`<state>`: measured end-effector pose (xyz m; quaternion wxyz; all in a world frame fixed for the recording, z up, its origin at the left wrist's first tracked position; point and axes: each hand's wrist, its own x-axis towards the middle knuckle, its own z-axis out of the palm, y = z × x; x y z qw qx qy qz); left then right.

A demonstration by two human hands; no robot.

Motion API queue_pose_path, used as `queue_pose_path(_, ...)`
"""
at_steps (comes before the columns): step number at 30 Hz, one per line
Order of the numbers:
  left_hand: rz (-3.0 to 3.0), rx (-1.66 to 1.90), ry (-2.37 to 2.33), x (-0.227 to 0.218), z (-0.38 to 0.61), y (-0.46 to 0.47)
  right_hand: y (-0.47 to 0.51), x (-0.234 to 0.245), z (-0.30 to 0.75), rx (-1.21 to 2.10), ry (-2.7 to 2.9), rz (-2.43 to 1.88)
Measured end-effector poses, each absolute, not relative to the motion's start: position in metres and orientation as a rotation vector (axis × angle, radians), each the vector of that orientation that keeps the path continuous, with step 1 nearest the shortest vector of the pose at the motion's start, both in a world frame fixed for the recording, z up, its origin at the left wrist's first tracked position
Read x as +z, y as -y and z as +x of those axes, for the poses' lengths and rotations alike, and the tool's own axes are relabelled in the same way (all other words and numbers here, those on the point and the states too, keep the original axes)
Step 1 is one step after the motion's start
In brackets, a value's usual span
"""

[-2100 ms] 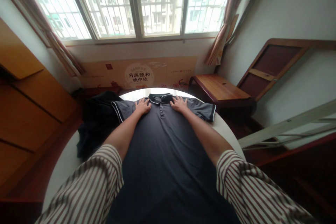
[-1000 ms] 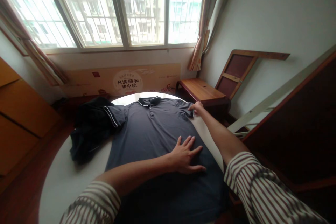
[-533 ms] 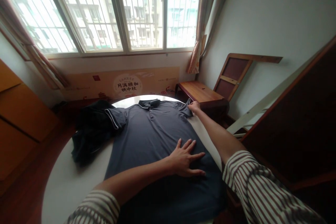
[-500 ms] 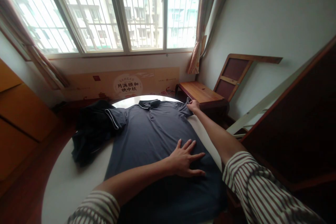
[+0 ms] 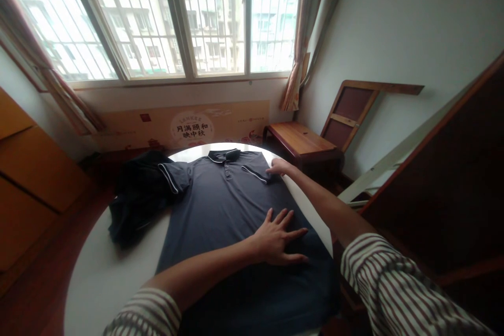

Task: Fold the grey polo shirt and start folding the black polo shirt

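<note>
A dark grey polo shirt (image 5: 212,205) lies front up, its buttoned collar toward the window. My left hand (image 5: 277,239) rests flat on the lower right part of the shirt with fingers spread. At the far right edge, my right hand (image 5: 279,167) has its fingers closed on the short sleeve (image 5: 258,172), which is folded inward over the chest with its white-trimmed cuff facing left. The other sleeve (image 5: 175,177) stretches out to the left, over a heap of black clothing (image 5: 137,194).
Under the clothes is a round white table (image 5: 94,273). A low wooden side table (image 5: 301,136) stands beyond its right edge, with a wooden frame (image 5: 348,110) behind it. A dark wooden panel (image 5: 444,184) rises at right. The window (image 5: 212,21) is straight ahead.
My right hand has brought the right sleeve inward, so it now lies folded over the chest instead of sticking out. My left hand has stayed in place.
</note>
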<state>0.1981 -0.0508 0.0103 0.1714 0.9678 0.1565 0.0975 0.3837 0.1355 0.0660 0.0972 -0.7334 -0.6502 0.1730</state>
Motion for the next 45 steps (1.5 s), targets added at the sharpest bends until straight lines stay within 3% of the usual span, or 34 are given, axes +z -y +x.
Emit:
queue_pose_path(14, 2.772, 0.307, -0.431, 0.012, 0.198, 0.054, -0.104, 0.056, 0.401, 0.267, 2.215, -2.041)
queue_pose_path(20, 2.74, 0.572, -0.578, 0.008, 0.187, 0.045, -0.126, 0.041, 0.345, 0.192, 2.268, -2.011)
queue_pose_path(24, 2.56, 0.748, -1.304, 0.042, 0.109, -0.015, -0.128, 0.011, 0.314, 0.244, 2.266, -2.099)
queue_pose_path(27, 2.157, 0.599, -2.277, 0.078, 0.027, -0.071, -0.125, -0.002, 0.305, 0.199, 2.205, -2.143)
queue_pose_path(29, 1.909, 0.549, -2.527, 0.094, -0.014, -0.099, -0.124, -0.006, 0.304, 0.169, 2.174, -2.154)
queue_pose_path(38, 1.786, 0.526, -2.496, 0.089, -0.038, -0.147, -0.121, -0.009, 0.305, 0.092, 2.147, -2.118)
queue_pose_path(45, 2.092, 0.76, -2.343, 0.128, -0.041, -0.165, -0.122, -0.012, 0.306, 0.081, 2.141, -2.104)
